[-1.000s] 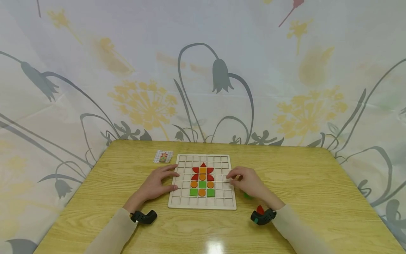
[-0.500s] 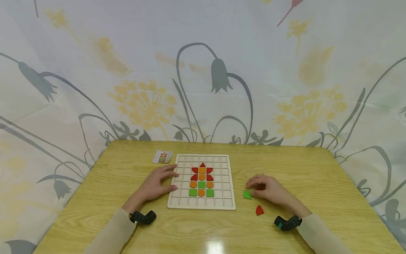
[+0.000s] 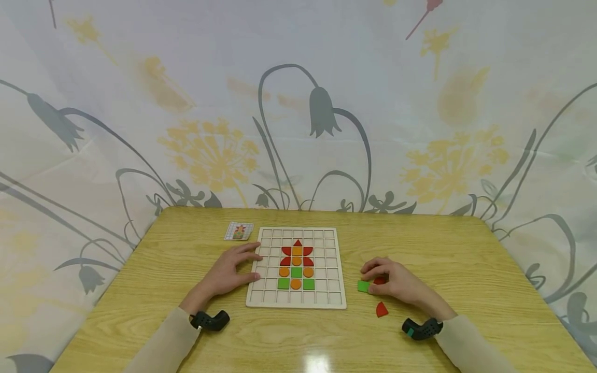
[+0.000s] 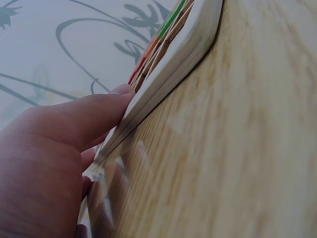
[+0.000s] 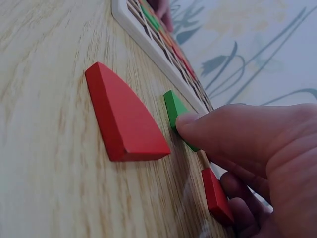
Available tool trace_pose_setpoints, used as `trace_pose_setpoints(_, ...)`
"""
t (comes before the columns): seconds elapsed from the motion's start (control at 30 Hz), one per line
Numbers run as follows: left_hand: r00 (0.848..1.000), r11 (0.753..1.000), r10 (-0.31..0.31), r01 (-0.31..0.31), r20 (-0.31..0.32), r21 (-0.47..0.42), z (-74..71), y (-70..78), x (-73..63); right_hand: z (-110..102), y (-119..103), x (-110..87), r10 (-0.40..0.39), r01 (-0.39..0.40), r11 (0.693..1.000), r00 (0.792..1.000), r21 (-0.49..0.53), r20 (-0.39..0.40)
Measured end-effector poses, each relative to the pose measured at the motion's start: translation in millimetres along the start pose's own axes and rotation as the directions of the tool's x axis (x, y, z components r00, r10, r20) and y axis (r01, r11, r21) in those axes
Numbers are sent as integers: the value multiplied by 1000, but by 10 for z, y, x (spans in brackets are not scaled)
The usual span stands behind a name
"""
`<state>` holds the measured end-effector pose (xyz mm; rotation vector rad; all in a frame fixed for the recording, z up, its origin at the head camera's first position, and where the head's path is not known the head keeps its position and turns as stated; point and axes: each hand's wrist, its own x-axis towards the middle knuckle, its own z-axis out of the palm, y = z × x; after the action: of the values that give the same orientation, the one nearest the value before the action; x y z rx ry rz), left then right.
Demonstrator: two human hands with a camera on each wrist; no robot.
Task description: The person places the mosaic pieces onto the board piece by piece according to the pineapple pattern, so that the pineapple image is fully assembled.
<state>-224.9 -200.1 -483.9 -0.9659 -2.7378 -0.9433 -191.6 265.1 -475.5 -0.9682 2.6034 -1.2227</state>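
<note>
A white gridded puzzle board lies on the table in front of me. Red, orange and green pieces form a figure in its middle. Fingertips of my left hand rest on its left rim, fingers fairly straight; the thumb lies on the rim in the left wrist view. To the right of the board, my right hand is bent over a green square, thumb tip against it. A small red block sits under its fingers, partly hidden. I cannot tell whether this hand grips either one.
A red quarter-circle piece lies on the wooden table in front of the right hand. Behind the board's left corner is a small picture card with a similar figure. A flower-printed curtain hangs behind the table.
My right hand moved from the board's right edge out to the right, beside the green square. A red block now shows beneath its fingers. The left hand stayed at the board.
</note>
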Motion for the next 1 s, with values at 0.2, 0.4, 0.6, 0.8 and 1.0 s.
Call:
trace_pose_setpoints(0.2,1000,1000,-3,3,4,1,12,-2,-3,13,-29,2,58,-58,998,998,30,-12)
trace_pose_setpoints(0.4,1000,1000,4,-4,2,6,21,-12,1,21,-83,-9,172,-168,981,985,100,-27)
trace_pose_setpoints(0.6,1000,1000,16,-16,-9,14,21,-37,2,31,-88,-6,200,-188,975,975,121,-96)
trace_pose_setpoints(0.8,999,1000,24,-24,-21,11,32,-47,8,43,-147,33,245,-216,961,954,171,-175)
trace_pose_setpoints(1.0,1000,1000,20,-20,-19,9,34,-48,-1,102,-211,96,205,-161,969,947,189,-248)
